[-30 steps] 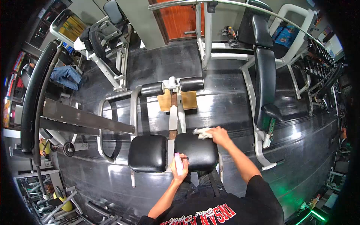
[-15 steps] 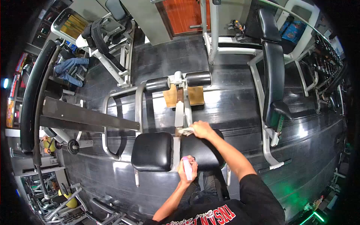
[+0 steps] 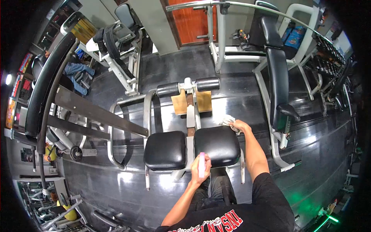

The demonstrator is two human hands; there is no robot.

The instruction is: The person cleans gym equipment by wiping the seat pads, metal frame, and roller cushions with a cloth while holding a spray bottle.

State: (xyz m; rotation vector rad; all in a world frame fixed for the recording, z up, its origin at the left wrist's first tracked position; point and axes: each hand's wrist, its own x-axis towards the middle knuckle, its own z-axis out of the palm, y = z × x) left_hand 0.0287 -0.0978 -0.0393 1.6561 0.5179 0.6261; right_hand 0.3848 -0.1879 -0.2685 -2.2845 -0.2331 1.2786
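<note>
So the left hand (image 3: 196, 172), low and just right of centre in the frame, has its grip closed around a small pale pink bottle (image 3: 201, 166), held upright in front of the near edge of a black seat pad (image 3: 217, 146). The right hand (image 3: 241, 126) is further up and to the right, fingers gripping a bunched white cloth (image 3: 228, 120) at that same pad's far right corner. Can't really tell how much of the cloth is touching the pad. A second black pad (image 3: 165, 150) sits just to the left, with a pale metal bar between the two. Above them, around mid-frame, there's a pair of black foam rollers (image 3: 168, 89) with yellowish boards (image 3: 179, 103) under them. Long padded backrest (image 3: 277, 77) on the right, orange-brown door (image 3: 193, 25) up top, and someone's jeans (image 3: 79, 71) show at the upper left. Dark shiny floor (image 3: 154, 201) all around, plus a yellow ball (image 3: 69, 211) at lower left and a green light (image 3: 332, 219) at lower right.
</note>
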